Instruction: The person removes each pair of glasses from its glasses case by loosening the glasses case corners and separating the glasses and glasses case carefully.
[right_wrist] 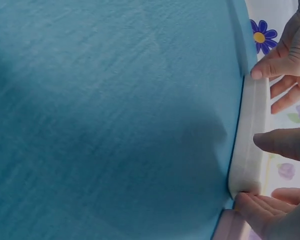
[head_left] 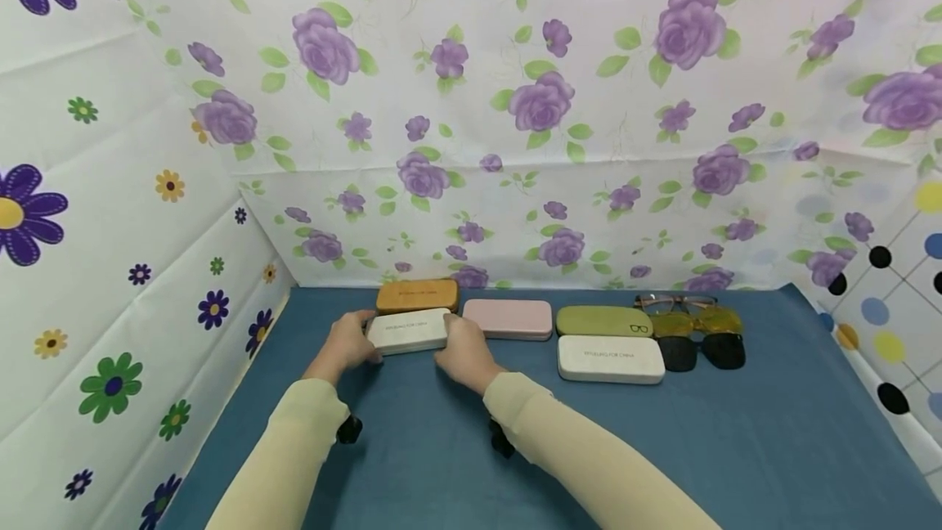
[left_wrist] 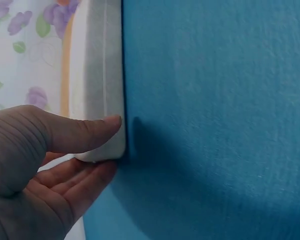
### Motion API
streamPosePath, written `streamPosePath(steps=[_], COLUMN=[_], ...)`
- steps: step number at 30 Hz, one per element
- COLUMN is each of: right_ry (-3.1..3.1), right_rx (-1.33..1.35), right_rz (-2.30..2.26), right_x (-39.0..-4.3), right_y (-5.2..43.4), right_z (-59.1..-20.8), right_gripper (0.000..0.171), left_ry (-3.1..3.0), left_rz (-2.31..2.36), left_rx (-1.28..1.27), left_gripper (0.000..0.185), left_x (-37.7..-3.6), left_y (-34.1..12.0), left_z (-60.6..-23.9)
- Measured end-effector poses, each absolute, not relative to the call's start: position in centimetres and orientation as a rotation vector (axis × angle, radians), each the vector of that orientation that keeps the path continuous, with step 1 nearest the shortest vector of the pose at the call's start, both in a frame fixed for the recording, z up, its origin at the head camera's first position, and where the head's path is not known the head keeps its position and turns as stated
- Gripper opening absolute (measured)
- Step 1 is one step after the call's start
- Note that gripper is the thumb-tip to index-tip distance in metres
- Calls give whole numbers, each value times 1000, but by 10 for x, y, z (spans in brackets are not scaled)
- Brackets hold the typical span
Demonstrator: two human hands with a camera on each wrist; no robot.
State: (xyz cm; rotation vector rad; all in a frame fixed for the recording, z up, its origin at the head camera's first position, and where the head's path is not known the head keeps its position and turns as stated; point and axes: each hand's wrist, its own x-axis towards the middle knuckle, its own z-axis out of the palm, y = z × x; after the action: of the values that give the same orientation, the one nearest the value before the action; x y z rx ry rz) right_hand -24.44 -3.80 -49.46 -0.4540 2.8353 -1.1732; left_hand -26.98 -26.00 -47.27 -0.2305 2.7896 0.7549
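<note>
Both hands grip a white glasses case [head_left: 409, 330] by its short ends (its long axis runs left to right), left hand [head_left: 349, 343] at one end, right hand [head_left: 464, 352] at the other, fingers curled around it on the blue surface [head_left: 736, 448].

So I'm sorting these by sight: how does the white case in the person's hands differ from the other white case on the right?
The held white case lies at a slight slant, gripped at its ends by the left hand and the right hand; the free white case lies level and untouched. The held white case sits before the orange case; the free white case sits before the green case. Both are white, closed and bear dark lettering.
</note>
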Motion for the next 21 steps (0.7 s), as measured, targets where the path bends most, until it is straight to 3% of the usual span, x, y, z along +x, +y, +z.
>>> streamPosePath(steps=[11, 18, 21], right_ry=[2692, 2530, 2587], right_rx=[-435, -444, -434], right_rz=[-1524, -1602, -1533], right_x=[-245, -248, -247], right_y=[-31, -31, -33], right_z=[-514, -519, -521], right_gripper=[74, 61, 64], left_ry=[2833, 2763, 2743], left_rz=[862, 908, 912], left_rx=[-198, -176, -186], left_gripper=[83, 79, 78], left_x=[-268, -263, -262], left_y=[-281, -286, -286], left_z=[-484, -485, -485])
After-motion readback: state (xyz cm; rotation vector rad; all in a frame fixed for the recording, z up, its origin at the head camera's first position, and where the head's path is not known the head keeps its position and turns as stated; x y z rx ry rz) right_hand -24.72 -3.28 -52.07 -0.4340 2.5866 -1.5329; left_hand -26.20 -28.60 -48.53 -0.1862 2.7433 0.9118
